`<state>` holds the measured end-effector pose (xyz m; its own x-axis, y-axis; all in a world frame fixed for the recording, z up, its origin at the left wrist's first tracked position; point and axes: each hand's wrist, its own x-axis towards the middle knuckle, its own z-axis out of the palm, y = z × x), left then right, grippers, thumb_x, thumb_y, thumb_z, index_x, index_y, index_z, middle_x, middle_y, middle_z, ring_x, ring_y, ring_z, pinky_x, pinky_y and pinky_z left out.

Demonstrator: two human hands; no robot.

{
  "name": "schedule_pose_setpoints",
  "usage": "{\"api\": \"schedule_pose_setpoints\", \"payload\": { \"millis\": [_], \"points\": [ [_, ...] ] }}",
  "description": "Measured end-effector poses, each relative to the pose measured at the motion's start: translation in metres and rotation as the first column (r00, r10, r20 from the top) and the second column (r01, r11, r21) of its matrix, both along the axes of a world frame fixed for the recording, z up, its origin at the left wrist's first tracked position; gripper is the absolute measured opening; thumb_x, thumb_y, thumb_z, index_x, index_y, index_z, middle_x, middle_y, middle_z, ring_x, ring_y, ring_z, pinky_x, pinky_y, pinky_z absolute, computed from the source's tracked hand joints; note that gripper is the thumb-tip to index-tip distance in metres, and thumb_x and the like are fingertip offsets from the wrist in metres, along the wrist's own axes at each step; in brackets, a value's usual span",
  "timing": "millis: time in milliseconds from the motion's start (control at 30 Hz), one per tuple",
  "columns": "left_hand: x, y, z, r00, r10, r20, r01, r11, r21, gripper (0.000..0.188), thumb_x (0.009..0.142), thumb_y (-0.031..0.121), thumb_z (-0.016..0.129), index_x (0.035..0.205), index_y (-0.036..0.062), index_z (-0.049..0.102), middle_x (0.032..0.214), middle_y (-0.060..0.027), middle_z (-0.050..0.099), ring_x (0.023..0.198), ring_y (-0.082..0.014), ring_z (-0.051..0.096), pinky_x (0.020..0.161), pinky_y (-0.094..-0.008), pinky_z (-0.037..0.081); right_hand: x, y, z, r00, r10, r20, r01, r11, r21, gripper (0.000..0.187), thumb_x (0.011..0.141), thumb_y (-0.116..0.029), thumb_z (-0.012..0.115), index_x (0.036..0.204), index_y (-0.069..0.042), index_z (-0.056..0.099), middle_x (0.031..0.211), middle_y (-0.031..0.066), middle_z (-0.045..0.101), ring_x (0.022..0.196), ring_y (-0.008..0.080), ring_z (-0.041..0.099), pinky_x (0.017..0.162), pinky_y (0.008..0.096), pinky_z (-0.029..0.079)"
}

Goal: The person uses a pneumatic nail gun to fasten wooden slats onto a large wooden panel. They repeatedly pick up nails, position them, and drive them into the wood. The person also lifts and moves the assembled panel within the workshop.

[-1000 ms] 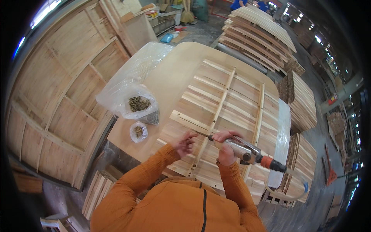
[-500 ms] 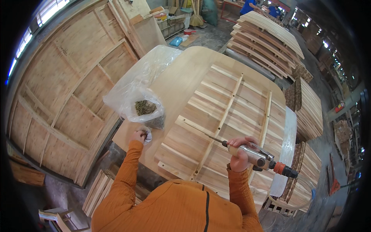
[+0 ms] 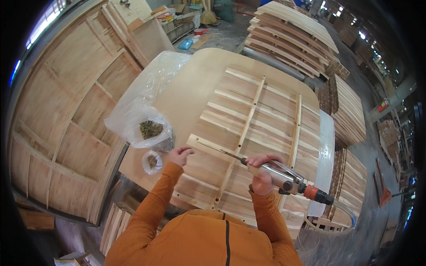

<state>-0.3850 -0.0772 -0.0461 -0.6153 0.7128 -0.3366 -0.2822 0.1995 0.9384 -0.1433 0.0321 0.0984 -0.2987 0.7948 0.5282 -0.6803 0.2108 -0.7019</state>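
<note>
My right hand (image 3: 263, 182) is wrapped round a silver air screwdriver (image 3: 281, 179) with an orange collar and a hose. Its long thin bit points left over a slatted wooden panel (image 3: 222, 99), above the panel's left part. Two battens (image 3: 248, 117) with dark holes run across the slats. My left hand (image 3: 180, 156) is off the panel's left edge, fingers pinched together; what they hold is too small to make out. Beside that hand stands a small white bag (image 3: 147, 169) of small brownish screws. A larger clear plastic bag (image 3: 141, 142) with more screws lies behind it.
The panel lies on a larger rounded board (image 3: 186, 93). A big framed plywood panel (image 3: 66, 111) stands at the left. Stacks of curved slatted panels (image 3: 288, 37) rise behind and at the right (image 3: 348, 111). The air hose (image 3: 326, 229) loops down at the right.
My left hand has come out of the small bag of screws and moved right toward the panel. The view has shifted slightly; the right hand still grips the screwdriver.
</note>
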Motion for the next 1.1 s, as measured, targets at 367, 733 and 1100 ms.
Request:
{"api": "schedule_pose_setpoints", "payload": {
  "millis": [367, 733, 1100],
  "points": [
    [0.067, 0.111, 0.013, 0.972, -0.137, 0.188, 0.092, 0.968, 0.232, 0.013, 0.081, 0.008, 0.059, 0.09, -0.0011, 0.057, 0.08, -0.0083, 0.065, 0.041, -0.0026, 0.038, 0.036, -0.0173, 0.03, -0.007, 0.038, -0.008, 0.985, -0.122, 0.121, 0.116, 0.992, 0.058, 0.041, 0.071, -0.015, 0.058, 0.105, -0.002, 0.039, 0.073, 0.0121, 0.053, 0.069, 0.0234, 0.053, 0.068, 0.0396, 0.048],
    [0.072, 0.148, -0.008, 0.985, -0.165, 0.058, 0.148, 0.963, 0.225, 0.014, 0.082, 0.007, 0.058, 0.093, -0.002, 0.058, 0.08, -0.0082, 0.065, 0.054, -0.0055, 0.046, 0.047, -0.0188, 0.036, -0.018, 0.076, -0.028, 0.974, -0.109, 0.199, 0.108, 0.994, 0.017, 0.04, 0.074, -0.012, 0.058, 0.107, -0.002, 0.037, 0.074, 0.0119, 0.053, 0.072, 0.0233, 0.054, 0.072, 0.0403, 0.047],
    [0.047, 0.313, -0.007, 0.924, -0.378, 0.052, 0.37, 0.921, 0.124, 0.03, 0.078, 0.01, 0.051, 0.106, 0.0049, 0.06, 0.062, 0.0019, 0.049, 0.051, -0.0046, 0.04, 0.046, -0.0186, 0.032, -0.071, 0.248, -0.048, 0.881, -0.284, 0.377, 0.268, 0.959, 0.095, 0.034, 0.072, -0.004, 0.059, 0.103, 0.001, 0.044, 0.077, 0.0045, 0.057, 0.073, 0.01, 0.055, 0.068, 0.0251, 0.047]
  ]
}}
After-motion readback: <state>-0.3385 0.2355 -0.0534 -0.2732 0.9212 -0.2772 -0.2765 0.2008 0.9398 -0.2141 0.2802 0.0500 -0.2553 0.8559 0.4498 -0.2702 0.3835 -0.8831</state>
